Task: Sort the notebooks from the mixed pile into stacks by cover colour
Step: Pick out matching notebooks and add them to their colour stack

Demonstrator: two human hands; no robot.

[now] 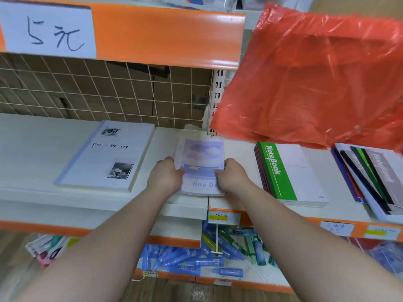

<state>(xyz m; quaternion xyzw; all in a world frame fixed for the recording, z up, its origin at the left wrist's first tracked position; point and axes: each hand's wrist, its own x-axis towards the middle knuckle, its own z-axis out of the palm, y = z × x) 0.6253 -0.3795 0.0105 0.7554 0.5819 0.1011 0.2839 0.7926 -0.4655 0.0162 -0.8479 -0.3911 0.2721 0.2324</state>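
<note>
Slippage over the near lip of the shelf point(43, 149) is the risk: the blue stack point(201, 164) lies close to it, and an uneven squeeze could fan its glossy covers. Left hand point(165, 174) and right hand point(231, 174) flank it, fingers curled onto its side edges. Farther right lie the green stack point(281, 171) and the mixed pile point(375, 182).

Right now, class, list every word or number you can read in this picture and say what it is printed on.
"5元": paper sign on upper shelf edge.
"Tim Me ory", glare gaps: white notebook.
"fine Da", rest under right hand: cloud-cover notebook.
"NoteBook": green-banded notebook.
Grey notebook lettering: blurred.
Shelf price tags: too blurred.
</note>
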